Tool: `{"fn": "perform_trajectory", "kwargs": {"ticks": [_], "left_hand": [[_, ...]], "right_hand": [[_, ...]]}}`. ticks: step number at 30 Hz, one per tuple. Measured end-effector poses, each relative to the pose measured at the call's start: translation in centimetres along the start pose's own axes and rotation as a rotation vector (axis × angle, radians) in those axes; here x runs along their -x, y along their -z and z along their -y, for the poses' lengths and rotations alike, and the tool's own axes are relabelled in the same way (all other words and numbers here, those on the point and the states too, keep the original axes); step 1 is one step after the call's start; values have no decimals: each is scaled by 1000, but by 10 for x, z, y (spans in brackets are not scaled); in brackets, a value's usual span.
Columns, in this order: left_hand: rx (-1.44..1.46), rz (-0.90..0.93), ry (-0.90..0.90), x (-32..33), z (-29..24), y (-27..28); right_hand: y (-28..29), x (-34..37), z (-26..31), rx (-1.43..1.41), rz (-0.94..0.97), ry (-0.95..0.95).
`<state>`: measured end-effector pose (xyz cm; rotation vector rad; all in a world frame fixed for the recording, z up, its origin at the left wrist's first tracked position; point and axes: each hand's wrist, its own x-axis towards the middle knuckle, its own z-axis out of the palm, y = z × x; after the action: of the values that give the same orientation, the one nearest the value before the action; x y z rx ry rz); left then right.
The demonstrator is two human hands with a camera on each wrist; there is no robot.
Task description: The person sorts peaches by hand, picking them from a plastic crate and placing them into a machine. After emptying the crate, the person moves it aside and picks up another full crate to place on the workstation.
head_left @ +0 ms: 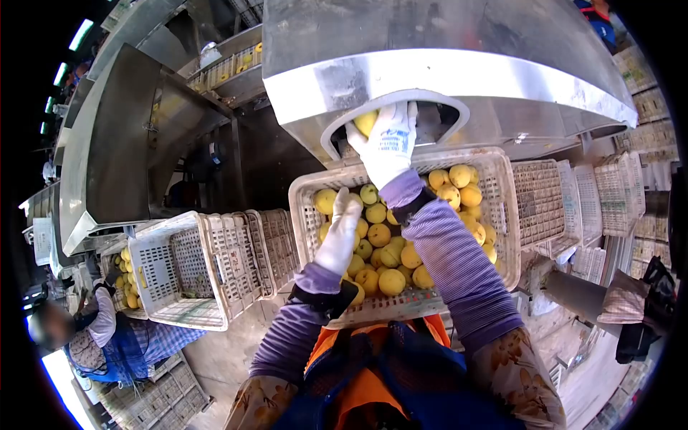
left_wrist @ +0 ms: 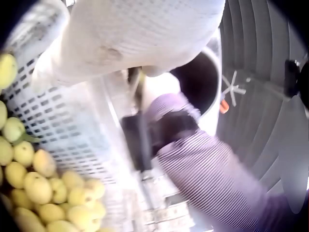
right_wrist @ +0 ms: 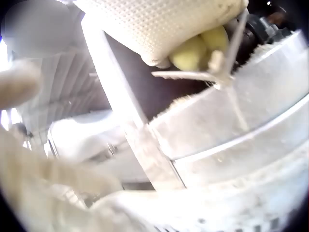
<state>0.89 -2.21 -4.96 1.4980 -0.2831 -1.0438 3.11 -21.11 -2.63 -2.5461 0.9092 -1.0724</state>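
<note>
At the machine opening: right hand (head_left: pixel 390 143), in a white glove, reaches in past the rounded rim (head_left: pixel 463 111) of the metal machine (head_left: pixel 444 79).
Right fingers: grasping a yellow fruit (head_left: pixel 365 123), thumb on its left side; fingertips mostly hidden.
Held fruit position: at the opening, beyond the far edge of the white crate (head_left: pixel 380 310).
Left hand (head_left: pixel 340 240): white glove too, over the crate's left part; fingers released, roughly straight. Can't tell if it touches the loose fruits (head_left: pixel 390 282) below.
White crate: in front of the person, just below the opening, loose fruits heaped in it, yellow to greenish.
Left side: tilted empty-looking crates (head_left: pixel 236 265), another person (head_left: pixel 104 315) beside a fruit crate (head_left: pixel 127 283).
Right side: more slotted crates (head_left: pixel 537 197) in a row.
Sleeves (head_left: pixel 466 265): purple, striped.
</note>
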Motion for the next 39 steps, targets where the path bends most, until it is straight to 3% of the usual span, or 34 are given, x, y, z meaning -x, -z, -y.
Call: {"fn": "perform_trajectory", "kwargs": {"ticks": [1, 2, 3, 5, 7, 9, 10, 12, 15, 16, 19, 20, 21, 23, 26, 29, 33, 35, 37, 39], "left_hand": [[-152, -27, 9, -4, 27, 3], [-488, -9, 68, -4, 37, -3], [-826, 32, 106, -5, 48, -10], [-1086, 296, 149, 3, 66, -25], [-1219, 598, 189, 10, 95, -37], [-1377, 745, 225, 23, 105, -55], [-1449, 726, 207, 30, 112, -60], [-1600, 692, 162, 39, 131, -67], [-1652, 748, 129, 30, 140, -62], [-1599, 727, 101, 27, 134, -55], [-581, 350, 204, 24, 98, -19], [165, 316, 550, 29, 79, -12], [510, 298, 479, 40, 66, -14], [858, 448, 359, 60, 4, -39], [796, 245, 78, 66, -35, -43], [630, 213, -94, 75, -81, -44], [666, 168, -243, 73, -104, -36], [582, 124, -320, 53, -110, -31], [608, -9, -253, 30, -87, -18], [647, 72, -66, 22, -52, 11]], "right_hand": [[14, -10, 2, -94, 98, -3], [28, -22, 0, -88, 216, 3], [40, -23, -2, -169, 175, -71], [94, -8, -15, -427, 109, 30], [136, 39, -49, -311, 399, 45], [162, 113, -86, 48, 801, 85], [178, 136, -81, 387, 1108, 129], [182, 177, -79, 551, 1460, 70], [164, 209, -101, 520, 1381, 46], [168, 201, -105, 301, 1396, -196], [192, 188, -97, -438, 839, -251], [199, 181, -85, -567, 798, -387], [198, 178, -68, -579, 677, -352], [186, 166, -37, -618, 434, -252], [192, 136, -9, -521, 307, -127], [200, 113, 11, -416, 207, -126], [199, 82, 36, -548, 4, -91], [182, 58, 43, -482, -56, -20], [123, 45, 31, -492, -33, -144], [50, 50, 0, -309, 24, -120]]}}
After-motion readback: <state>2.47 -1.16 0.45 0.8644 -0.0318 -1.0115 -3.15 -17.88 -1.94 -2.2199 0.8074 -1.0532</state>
